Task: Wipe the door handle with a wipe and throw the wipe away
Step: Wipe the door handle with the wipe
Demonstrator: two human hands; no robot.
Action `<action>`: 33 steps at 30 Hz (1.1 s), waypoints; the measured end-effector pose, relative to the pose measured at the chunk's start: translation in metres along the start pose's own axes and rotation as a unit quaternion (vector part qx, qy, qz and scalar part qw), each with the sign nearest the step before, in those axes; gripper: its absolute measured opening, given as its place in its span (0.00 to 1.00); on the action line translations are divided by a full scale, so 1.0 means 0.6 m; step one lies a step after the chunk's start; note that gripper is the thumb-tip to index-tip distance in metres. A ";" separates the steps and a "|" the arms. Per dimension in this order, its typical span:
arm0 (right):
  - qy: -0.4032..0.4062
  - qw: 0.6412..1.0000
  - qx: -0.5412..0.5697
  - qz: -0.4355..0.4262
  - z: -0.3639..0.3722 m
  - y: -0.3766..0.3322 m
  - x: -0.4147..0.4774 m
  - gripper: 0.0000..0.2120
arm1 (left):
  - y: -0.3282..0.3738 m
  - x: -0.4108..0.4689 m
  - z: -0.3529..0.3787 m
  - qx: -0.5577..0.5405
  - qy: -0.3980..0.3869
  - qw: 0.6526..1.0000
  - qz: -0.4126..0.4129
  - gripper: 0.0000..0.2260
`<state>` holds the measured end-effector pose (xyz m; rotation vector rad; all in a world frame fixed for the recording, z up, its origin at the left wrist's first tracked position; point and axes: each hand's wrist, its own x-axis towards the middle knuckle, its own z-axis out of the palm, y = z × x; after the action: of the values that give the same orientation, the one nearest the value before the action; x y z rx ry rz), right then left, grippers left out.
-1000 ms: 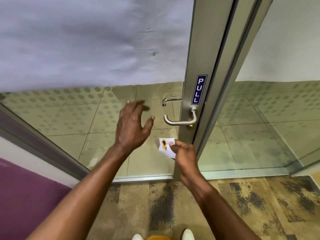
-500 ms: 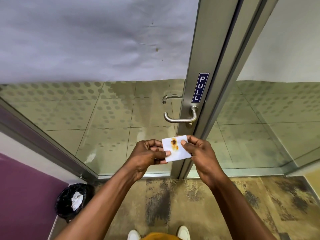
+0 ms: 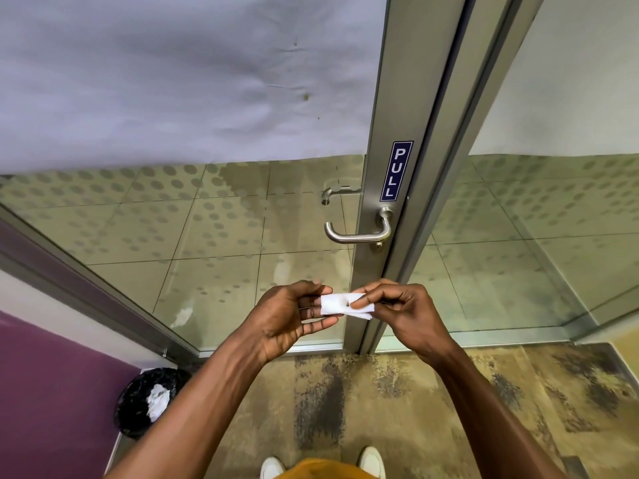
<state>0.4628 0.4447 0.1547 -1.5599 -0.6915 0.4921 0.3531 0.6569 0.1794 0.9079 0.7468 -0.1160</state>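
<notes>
The space between the hands and the door handle point(image 3: 358, 233) is free, nothing stands before it. The glass door point(image 3: 207, 243) and its metal frame point(image 3: 390, 133) close the way forward. Low on the left, the bin point(image 3: 148, 402) stands by the purple wall point(image 3: 52, 392), its mouth open from above.

Head-worn wide-angle view, facing forward and downward at close range; door handle point(image 3: 358, 233) above the right hand point(image 3: 401, 312).
</notes>
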 end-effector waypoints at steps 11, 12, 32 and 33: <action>0.025 0.946 0.288 0.147 0.010 0.034 -0.009 0.22 | -0.024 0.015 0.017 0.193 0.044 0.970 0.144 0.15; 0.031 0.950 0.266 0.158 0.014 0.036 -0.010 0.22 | -0.024 0.017 0.018 0.229 0.051 0.960 0.153 0.15; 0.336 0.894 -0.253 -0.154 -0.085 0.006 0.132 0.08 | 0.086 0.042 0.071 0.490 0.242 0.621 0.562 0.10; 0.325 0.873 -0.312 -0.188 -0.094 0.011 0.141 0.09 | 0.097 0.047 0.071 0.504 0.250 0.583 0.586 0.10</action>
<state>0.5631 0.4610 0.1621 -1.9673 -0.6203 -0.6023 0.4203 0.6674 0.2171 2.4654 0.3728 1.0668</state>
